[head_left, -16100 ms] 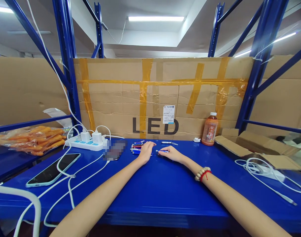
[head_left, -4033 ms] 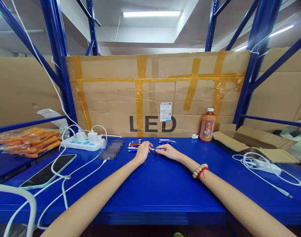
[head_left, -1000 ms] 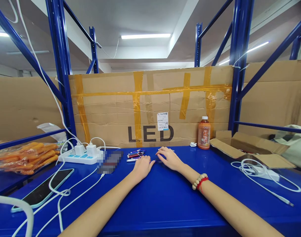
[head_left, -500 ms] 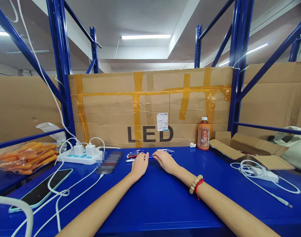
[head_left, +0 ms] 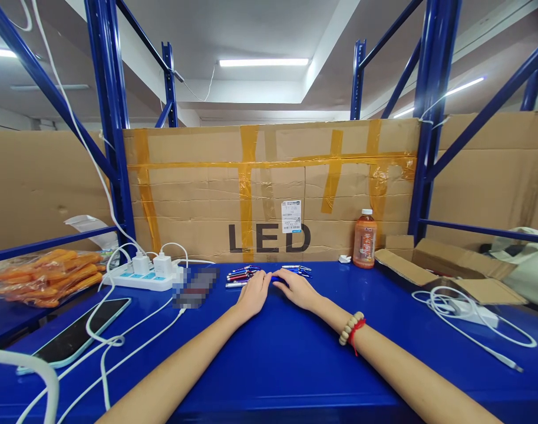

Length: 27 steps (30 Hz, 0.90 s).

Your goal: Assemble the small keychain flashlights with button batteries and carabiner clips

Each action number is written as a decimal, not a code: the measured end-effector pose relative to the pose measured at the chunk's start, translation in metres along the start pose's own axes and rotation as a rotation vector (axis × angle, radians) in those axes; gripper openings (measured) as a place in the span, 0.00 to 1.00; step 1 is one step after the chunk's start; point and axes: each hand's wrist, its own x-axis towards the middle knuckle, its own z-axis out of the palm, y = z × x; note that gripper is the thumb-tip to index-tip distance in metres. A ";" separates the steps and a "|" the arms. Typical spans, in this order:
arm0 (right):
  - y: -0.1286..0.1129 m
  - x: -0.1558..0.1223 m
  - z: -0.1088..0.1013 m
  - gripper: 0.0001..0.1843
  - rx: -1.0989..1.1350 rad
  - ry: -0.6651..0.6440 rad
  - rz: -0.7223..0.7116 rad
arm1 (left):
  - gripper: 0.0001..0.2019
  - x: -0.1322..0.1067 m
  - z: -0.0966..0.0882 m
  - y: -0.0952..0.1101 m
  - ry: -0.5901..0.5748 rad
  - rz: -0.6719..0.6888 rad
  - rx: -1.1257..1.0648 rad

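My left hand (head_left: pixel 254 294) and my right hand (head_left: pixel 297 290) meet fingertip to fingertip near the back of the blue table. A blue pen (head_left: pixel 275 278) shows as a short piece between them, and the fingers of both hands are closed on it; the rest is hidden. Beside my left hand lies a group of pens (head_left: pixel 241 274), in blue, red and silver. Behind my right hand a second group of pens (head_left: pixel 300 270), blue and silver, is partly covered by the hand.
A power strip (head_left: pixel 138 278) with white cables and a phone (head_left: pixel 81 333) lie at the left, near bagged orange items (head_left: pixel 48 274). At the right stand a bottle (head_left: pixel 365 238) and an open cardboard box (head_left: pixel 441 265), with a coiled white cable (head_left: pixel 461 312). Taped cardboard (head_left: pixel 198 206) closes the back.
My hands have drawn closer together, and less of the blue pen shows between them. The view has shifted slightly.
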 end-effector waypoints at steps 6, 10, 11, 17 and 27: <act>-0.004 -0.001 -0.005 0.14 -0.059 -0.054 0.013 | 0.15 0.002 0.000 -0.003 -0.010 -0.040 -0.036; -0.008 -0.001 -0.008 0.15 -0.091 -0.074 0.048 | 0.15 0.003 0.002 -0.004 -0.006 -0.071 -0.095; -0.009 -0.001 -0.008 0.15 -0.097 -0.074 0.061 | 0.15 0.003 0.002 -0.004 -0.001 -0.079 -0.116; -0.006 -0.001 -0.007 0.15 -0.112 -0.078 0.123 | 0.17 0.008 0.001 -0.009 0.048 -0.174 -0.261; -0.006 -0.001 -0.005 0.16 -0.089 -0.075 0.138 | 0.16 0.010 -0.002 -0.011 0.111 -0.277 -0.402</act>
